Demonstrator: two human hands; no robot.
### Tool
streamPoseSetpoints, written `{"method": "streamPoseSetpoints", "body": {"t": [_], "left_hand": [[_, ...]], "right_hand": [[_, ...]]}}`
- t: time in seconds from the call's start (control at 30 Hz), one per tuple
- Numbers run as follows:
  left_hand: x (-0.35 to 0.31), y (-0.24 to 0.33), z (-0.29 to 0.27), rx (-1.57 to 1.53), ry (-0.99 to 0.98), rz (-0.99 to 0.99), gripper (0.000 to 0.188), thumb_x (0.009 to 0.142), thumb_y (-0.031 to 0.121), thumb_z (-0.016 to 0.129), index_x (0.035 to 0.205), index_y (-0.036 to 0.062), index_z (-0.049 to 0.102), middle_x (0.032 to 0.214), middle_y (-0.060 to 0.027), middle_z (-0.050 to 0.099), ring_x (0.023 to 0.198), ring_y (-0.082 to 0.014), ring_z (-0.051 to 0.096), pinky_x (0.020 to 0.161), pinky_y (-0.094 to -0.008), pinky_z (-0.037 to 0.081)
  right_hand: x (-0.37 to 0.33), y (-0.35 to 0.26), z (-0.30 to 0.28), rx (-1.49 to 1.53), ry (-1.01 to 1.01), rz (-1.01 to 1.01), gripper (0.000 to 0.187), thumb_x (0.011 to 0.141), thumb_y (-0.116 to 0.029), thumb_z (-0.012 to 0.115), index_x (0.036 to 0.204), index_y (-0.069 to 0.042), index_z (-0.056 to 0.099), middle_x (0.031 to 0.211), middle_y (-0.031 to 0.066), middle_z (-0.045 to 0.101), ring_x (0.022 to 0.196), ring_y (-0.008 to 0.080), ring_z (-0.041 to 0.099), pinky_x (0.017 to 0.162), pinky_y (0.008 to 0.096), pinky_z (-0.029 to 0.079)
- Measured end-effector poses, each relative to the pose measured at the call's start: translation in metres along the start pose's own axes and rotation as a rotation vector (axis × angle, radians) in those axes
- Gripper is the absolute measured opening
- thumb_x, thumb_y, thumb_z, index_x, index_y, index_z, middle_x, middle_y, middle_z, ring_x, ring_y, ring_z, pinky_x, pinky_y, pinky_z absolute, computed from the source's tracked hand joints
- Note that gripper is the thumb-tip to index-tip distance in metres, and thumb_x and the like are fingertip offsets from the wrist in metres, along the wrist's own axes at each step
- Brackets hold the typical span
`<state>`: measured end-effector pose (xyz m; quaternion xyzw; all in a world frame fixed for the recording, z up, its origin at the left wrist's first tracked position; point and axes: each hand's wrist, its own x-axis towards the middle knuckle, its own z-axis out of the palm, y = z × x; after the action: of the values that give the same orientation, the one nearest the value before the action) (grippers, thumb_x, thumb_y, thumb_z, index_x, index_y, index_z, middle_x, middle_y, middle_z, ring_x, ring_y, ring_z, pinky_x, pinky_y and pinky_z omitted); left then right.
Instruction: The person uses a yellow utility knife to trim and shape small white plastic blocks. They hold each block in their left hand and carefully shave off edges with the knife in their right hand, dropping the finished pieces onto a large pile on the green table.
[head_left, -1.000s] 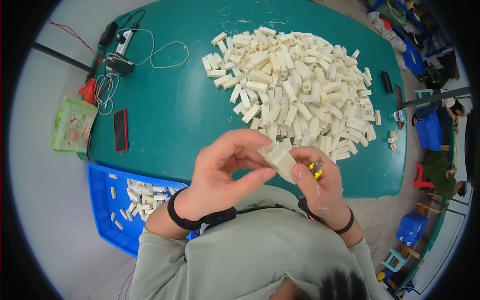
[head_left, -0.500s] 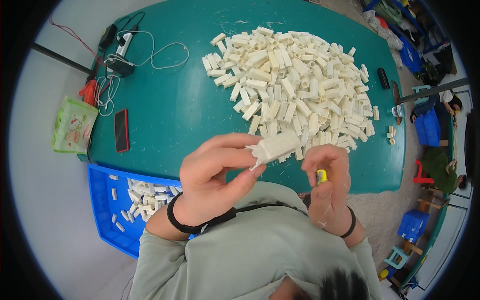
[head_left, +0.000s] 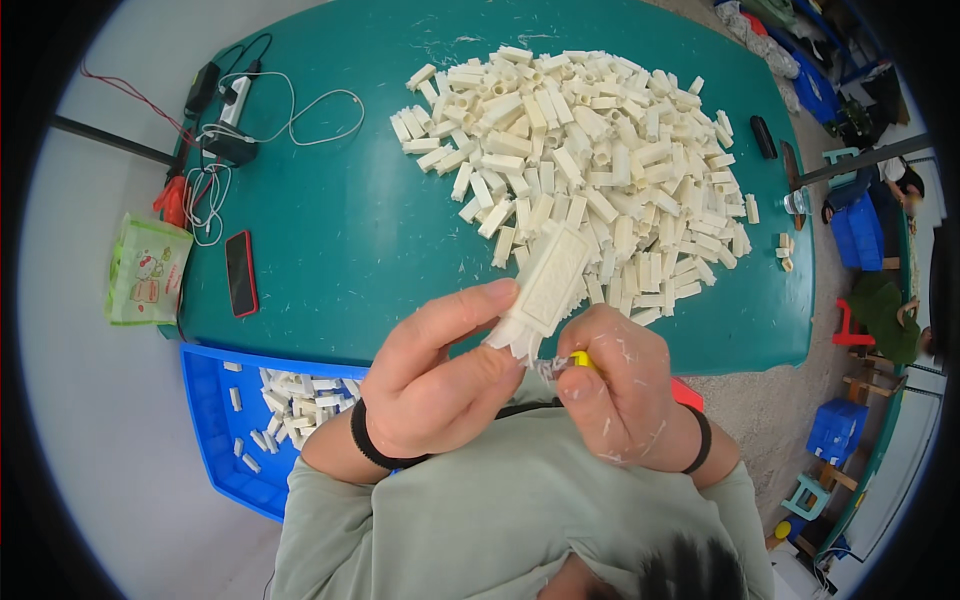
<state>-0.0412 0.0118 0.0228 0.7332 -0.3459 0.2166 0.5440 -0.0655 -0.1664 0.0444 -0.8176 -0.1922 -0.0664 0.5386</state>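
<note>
Between the thumb and fingers of my left hand [head_left: 430, 385] is a cream rectangular plastic piece [head_left: 553, 280], tilted with its far end up and its ragged end toward me. My right hand [head_left: 625, 390] is closed around a small yellow tool [head_left: 581, 359], most of it hidden by the fingers. The tool's tip meets the ragged edge, where thin pale shavings [head_left: 546, 368] hang. More shavings cling to my right hand. Just beyond my hands lies a big heap of similar cream pieces [head_left: 590, 150] on the green table [head_left: 320, 220].
A blue tray [head_left: 215, 430] at the near left holds several cream pieces. On the table's left are a phone [head_left: 241, 273], a power strip [head_left: 234, 100] with cables, and a green-white bag [head_left: 150, 270]. Other people [head_left: 885, 320] sit at far right.
My left hand has turned the cream piece more upright, ragged end down. My right hand has moved left, bringing the yellow tool against that end.
</note>
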Motion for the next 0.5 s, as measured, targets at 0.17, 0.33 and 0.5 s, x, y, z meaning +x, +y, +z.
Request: {"method": "streamPoseSetpoints", "body": {"t": [0.17,0.33,0.5], "left_hand": [[0.0021,-0.0003,-0.0021,0.064,-0.016,0.024,0.027,0.065,-0.009,0.071,0.086,-0.0003,0.056,0.11,-0.0261,0.055,0.089,-0.0317,0.062,0.072,-0.0334,0.054],[0.0002,0.0021,-0.0019,0.103,-0.021,-0.012,0.028,0.063,-0.008,0.072,0.085,-0.0003,0.057,0.11,-0.0254,0.056,0.088,-0.0319,0.062,0.071,-0.0334,0.053],[0.0024,0.0025,-0.0028,0.104,-0.024,0.016,0.029,0.062,-0.007,0.073,0.086,-0.0005,0.057,0.108,-0.0247,0.057,0.086,-0.0309,0.063,0.071,-0.0333,0.054]], "right_hand": [[0.0019,0.0028,0.0009,-0.007,-0.008,-0.008,0.02,0.081,-0.018,0.063,0.077,-0.002,0.052,0.065,0.0101,0.05,0.051,0.025,0.048,0.045,0.0319,0.038],[0.0032,0.0046,0.0002,-0.09,0.006,-0.033,0.02,0.08,-0.018,0.064,0.077,-0.002,0.052,0.065,0.0096,0.05,0.051,0.0252,0.048,0.045,0.0324,0.037],[0.0027,0.0059,0.0008,-0.179,0.054,-0.042,0.02,0.08,-0.018,0.065,0.077,-0.003,0.053,0.066,0.0095,0.05,0.052,0.0259,0.049,0.045,0.0327,0.038]]}}
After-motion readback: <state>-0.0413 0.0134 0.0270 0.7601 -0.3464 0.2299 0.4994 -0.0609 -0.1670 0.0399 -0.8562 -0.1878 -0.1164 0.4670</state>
